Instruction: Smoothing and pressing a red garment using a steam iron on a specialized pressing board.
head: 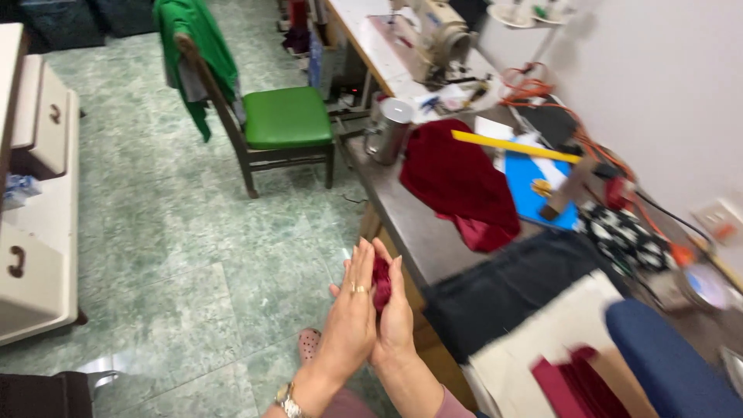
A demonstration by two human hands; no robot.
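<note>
Item: small dark-red fabric scrap (381,283), pressed between the flat palms of left hand (350,319) and right hand (396,313), fingers straight, held over the floor beside the tabletop (418,224). Step, judged: rolling or flattening the scrap. Next calls for even palm pressure. Scrap mostly hidden; right-side items blurred.

Both hands raised, palms pressed flat together, fingers straight and pointing up. Left hand (350,313) in front, ring on one finger, watch on wrist. Right hand (396,313) behind it, forearm angling down-right.
</note>
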